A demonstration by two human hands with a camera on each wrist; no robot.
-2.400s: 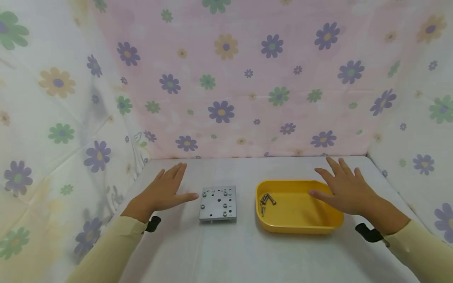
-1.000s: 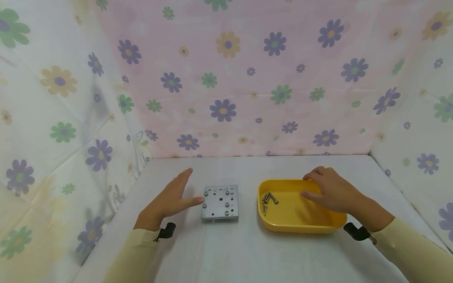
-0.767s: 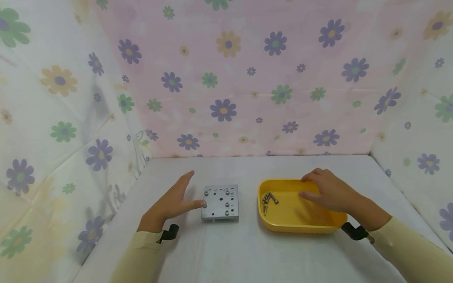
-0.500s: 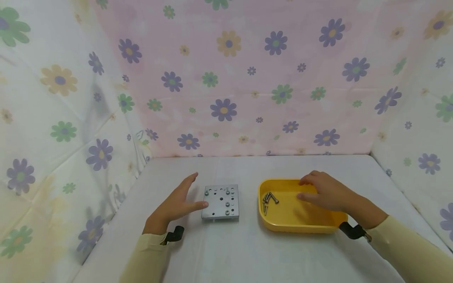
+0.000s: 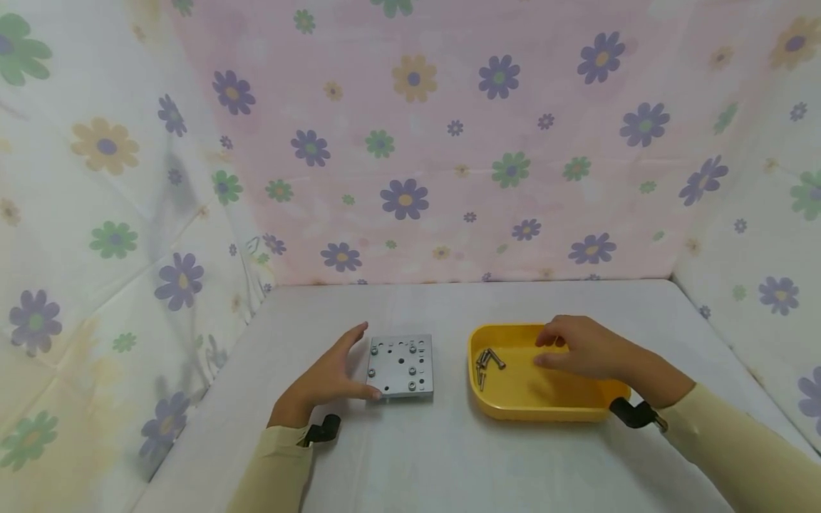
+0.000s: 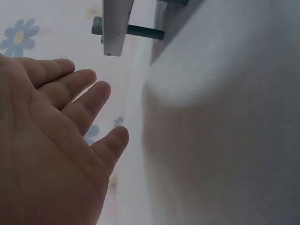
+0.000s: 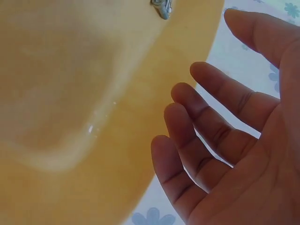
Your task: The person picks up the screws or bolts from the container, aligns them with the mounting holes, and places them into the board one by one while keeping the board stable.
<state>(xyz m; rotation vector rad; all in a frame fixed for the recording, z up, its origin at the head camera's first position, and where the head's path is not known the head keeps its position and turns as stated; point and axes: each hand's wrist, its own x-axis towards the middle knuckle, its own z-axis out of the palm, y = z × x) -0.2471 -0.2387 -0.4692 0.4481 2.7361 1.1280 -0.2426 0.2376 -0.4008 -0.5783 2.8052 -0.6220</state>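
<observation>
My left hand (image 5: 328, 377) spreads around the left side of a silver metal plate (image 5: 393, 372) with holes and several socket-head screws set in it. Its thumb lies by the plate's front-left corner. In the left wrist view, the fingers stay apart from the plate (image 6: 115, 28), and a screw (image 6: 145, 32) pokes out below it. My right hand (image 5: 586, 349) hovers over a yellow tray (image 5: 519, 396), fingers loosely curved with nothing between them. Several loose screws (image 5: 482, 359) lie at the tray's left end; in the right wrist view, screws (image 7: 161, 7) show at the top edge.
A white-covered table (image 5: 417, 456) carries both plate and tray. Floral cloth (image 5: 359, 178) hangs behind and on both sides. Black wrist cameras (image 5: 323, 429) are worn on both wrists, and the right one comes near the tray's front-right corner.
The left hand has moved right and toward the viewer, up to the plate's left side. The right hand has lowered and shifted left over the tray, its fingers curling more. Plate and screws stay put.
</observation>
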